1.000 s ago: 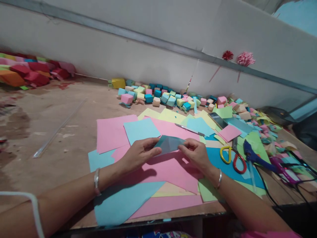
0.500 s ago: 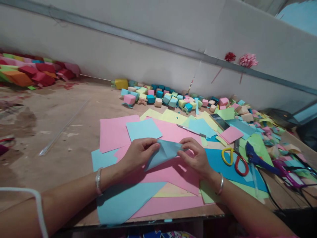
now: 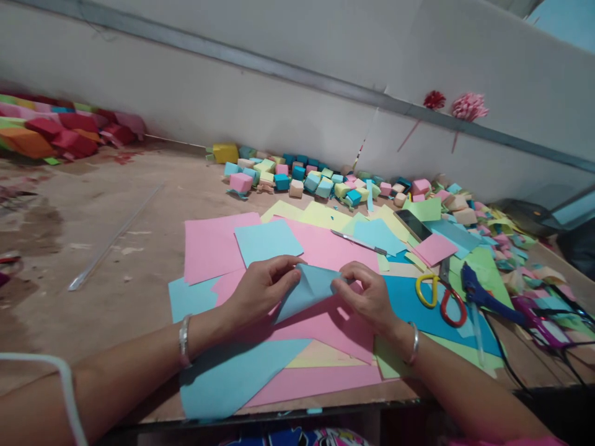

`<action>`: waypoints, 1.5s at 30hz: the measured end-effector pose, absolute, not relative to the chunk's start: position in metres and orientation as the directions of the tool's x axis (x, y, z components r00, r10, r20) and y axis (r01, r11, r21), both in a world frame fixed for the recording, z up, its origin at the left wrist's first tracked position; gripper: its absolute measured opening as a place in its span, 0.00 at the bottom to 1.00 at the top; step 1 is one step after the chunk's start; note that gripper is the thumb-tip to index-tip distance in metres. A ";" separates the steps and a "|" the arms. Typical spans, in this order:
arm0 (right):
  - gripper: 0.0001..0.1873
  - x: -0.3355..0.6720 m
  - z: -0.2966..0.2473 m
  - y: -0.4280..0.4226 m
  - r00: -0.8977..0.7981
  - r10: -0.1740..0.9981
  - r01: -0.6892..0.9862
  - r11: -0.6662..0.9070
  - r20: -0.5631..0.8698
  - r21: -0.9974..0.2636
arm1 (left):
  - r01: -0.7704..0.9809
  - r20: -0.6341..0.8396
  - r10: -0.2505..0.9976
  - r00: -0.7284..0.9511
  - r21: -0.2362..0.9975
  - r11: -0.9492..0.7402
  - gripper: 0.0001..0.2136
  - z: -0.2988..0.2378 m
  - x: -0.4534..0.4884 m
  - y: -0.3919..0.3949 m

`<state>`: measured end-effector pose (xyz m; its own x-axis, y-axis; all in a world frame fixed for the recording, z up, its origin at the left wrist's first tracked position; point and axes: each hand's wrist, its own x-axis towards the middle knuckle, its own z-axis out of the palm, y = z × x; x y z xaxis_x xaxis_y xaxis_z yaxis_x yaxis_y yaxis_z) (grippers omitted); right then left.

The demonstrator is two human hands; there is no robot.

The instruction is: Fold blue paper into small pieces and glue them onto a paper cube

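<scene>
Between my two hands is a light blue sheet of paper (image 3: 307, 291), folded over and creased, held just above the pink sheets. My left hand (image 3: 264, 286) pinches its upper left corner between thumb and fingers. At the right corner, my right hand (image 3: 367, 290) grips the paper the same way. Beneath lie overlapping pink paper (image 3: 325, 328) and a large light blue sheet (image 3: 237, 378). A square light blue piece (image 3: 268, 241) rests flat just beyond my left hand.
Scissors (image 3: 441, 297) with yellow and red handles and a blue glue gun (image 3: 488, 297) lie on the right. Behind are a craft knife (image 3: 357, 242), a phone (image 3: 413, 224) and several small paper cubes (image 3: 297, 179). A clear stick (image 3: 116, 238) lies left; red and orange paper shapes (image 3: 74, 139) are piled far left.
My right fingers have shifted slightly along the folded paper's right corner. Both hands keep their hold, and the view has tilted a little.
</scene>
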<state>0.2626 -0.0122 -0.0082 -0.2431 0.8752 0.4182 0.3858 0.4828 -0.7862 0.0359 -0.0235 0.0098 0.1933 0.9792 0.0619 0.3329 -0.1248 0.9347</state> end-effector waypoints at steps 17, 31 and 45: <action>0.08 0.267 -0.010 -0.008 -0.276 0.944 0.326 0.270 0.181 -0.906 | 0.386 0.097 0.986 0.135 0.911 -0.143 0.10 0.008 0.036 -0.018; 0.09 0.263 -0.008 -0.004 -0.220 0.972 0.048 -0.076 -0.085 -0.996 | 0.431 0.092 0.993 0.074 0.895 -0.115 0.10 0.017 0.037 -0.020; 0.11 0.265 -0.005 0.001 -0.133 0.981 -0.032 -0.144 -0.138 -0.989 | 0.396 0.004 0.997 0.071 0.918 -0.032 0.13 0.008 0.033 -0.011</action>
<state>0.2652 0.0005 -0.0053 -0.1334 0.9814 -0.1382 -0.0321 -0.1437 -0.9891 0.0330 -0.0109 0.0078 0.0707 0.9975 0.0039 0.3957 -0.0316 0.9178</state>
